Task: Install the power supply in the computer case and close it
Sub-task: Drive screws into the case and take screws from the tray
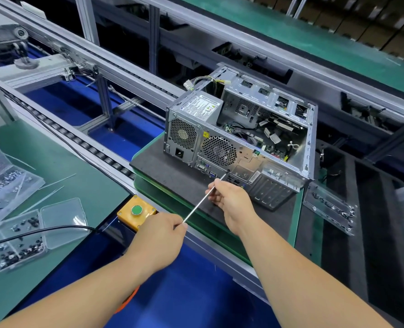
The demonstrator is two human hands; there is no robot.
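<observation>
An open metal computer case [308, 147] lies on its side on a black mat [172, 176], rear panel facing me. The grey power supply [199, 107] sits in the case's left corner, its cables [205, 80] sticking up behind it. My left hand [159, 237] grips the handle end of a long thin screwdriver [196, 205]. My right hand [229, 200] pinches the shaft near its tip. The tip touches a screw on the rear panel just below the round fan grille [218, 151].
Clear plastic boxes of screws [18, 237] lie on the green bench at left, another [330, 208] to the right of the case. A yellow box with a green button [136, 213] stands by my left hand. A roller conveyor rail [82, 145] runs diagonally behind.
</observation>
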